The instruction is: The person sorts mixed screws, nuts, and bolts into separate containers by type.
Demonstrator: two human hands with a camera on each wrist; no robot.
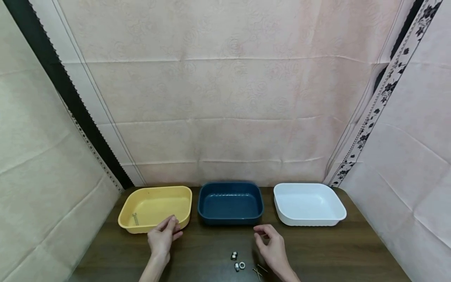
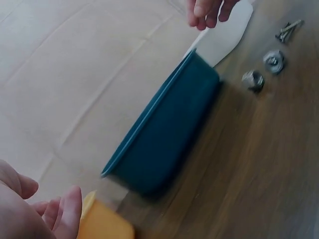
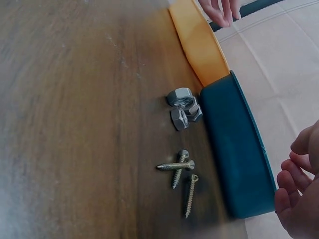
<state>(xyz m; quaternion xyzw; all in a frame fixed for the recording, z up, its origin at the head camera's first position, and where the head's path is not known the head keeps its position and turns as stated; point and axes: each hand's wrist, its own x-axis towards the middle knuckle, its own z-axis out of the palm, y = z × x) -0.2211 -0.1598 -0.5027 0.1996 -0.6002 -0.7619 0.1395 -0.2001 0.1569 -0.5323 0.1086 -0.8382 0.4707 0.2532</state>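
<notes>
My left hand hovers at the front right corner of the yellow tray, thumb close to the fingertips in the head view. The left wrist view shows a gap between thumb and fingers, with nothing held. One screw lies inside that tray at its left. In front of the gap between the blue and white trays, my right hand is raised with loosely bent fingers and holds nothing visible. Below it on the table are several metal nuts in a cluster and a few brass-coloured screws, two of them crossed.
The blue tray stands in the middle of the row, and the white tray at the right. All three are at the back of the brown wooden table. Pale cloth hangs behind them and along both sides.
</notes>
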